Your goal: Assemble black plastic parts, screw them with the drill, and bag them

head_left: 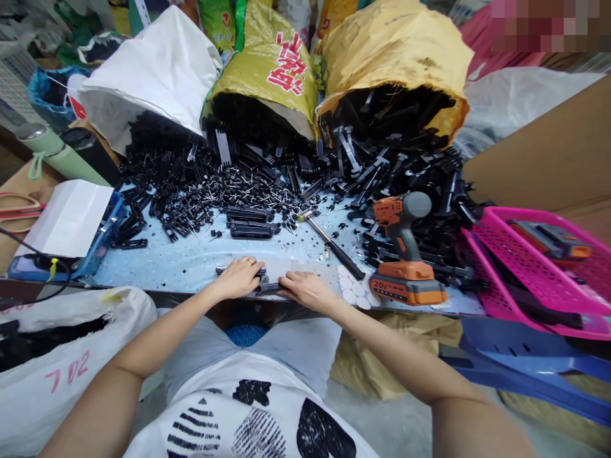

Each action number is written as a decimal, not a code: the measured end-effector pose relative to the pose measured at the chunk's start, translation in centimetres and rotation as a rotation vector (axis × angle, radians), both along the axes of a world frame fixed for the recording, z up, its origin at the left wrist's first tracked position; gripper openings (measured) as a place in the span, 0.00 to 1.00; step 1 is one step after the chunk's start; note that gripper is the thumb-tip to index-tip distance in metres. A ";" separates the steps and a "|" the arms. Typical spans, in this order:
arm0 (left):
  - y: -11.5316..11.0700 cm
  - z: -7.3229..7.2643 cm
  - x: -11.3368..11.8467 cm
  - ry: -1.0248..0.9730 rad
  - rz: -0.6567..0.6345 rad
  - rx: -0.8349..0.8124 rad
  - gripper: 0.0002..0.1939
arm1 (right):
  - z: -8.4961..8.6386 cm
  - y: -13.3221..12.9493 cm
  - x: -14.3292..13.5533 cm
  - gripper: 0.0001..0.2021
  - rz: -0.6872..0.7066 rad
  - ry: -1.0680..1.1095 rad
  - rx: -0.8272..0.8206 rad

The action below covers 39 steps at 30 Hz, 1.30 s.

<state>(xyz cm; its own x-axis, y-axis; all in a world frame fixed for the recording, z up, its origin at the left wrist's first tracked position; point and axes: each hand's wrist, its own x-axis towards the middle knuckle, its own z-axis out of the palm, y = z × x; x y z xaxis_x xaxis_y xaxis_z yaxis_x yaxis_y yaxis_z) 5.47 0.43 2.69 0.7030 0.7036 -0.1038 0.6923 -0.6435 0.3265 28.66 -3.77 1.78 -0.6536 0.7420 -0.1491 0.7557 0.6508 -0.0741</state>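
At the front edge of the blue table, my left hand has its fingers closed over a black plastic part, wearing a ring. Close by on the right, my right hand grips a dark, narrow piece that lies between the two hands; its fingers partly hide it. Just beyond my hands lie several long black plastic assemblies side by side. A hammer with a black grip rests to the right of them. Small black pieces with metal pins are heaped farther back.
An orange cordless drill stands at the right, near a pink basket. White, green and yellow sacks spill black parts at the back. On the left are a blue tray with paper and a white sack below.
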 end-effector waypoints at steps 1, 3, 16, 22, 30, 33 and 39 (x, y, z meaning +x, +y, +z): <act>-0.1 0.0 0.1 -0.003 0.008 0.000 0.18 | -0.2 0.0 -0.1 0.17 -0.025 0.008 -0.012; -0.3 -0.1 0.3 -0.012 0.011 0.012 0.24 | -0.2 -0.3 -0.3 0.18 -0.064 0.012 -0.018; -1.1 -1.9 -1.1 -0.243 0.028 0.146 0.22 | 4.0 0.5 -2.0 0.13 0.061 -0.076 0.205; -1.3 -2.1 -0.3 -0.319 0.169 0.226 0.21 | 4.5 1.1 -1.8 0.12 0.039 -0.111 0.291; -1.3 -2.3 -0.6 -0.358 0.080 0.210 0.26 | 5.2 1.2 -1.4 0.15 0.119 -0.103 0.224; -0.6 -1.9 -0.7 -0.361 0.016 0.163 0.30 | 4.4 1.7 -0.6 0.15 0.107 -0.073 0.216; 5.9 -2.1 -3.5 -0.211 0.531 0.236 0.15 | 1.3 3.4 2.0 0.19 0.020 0.050 0.106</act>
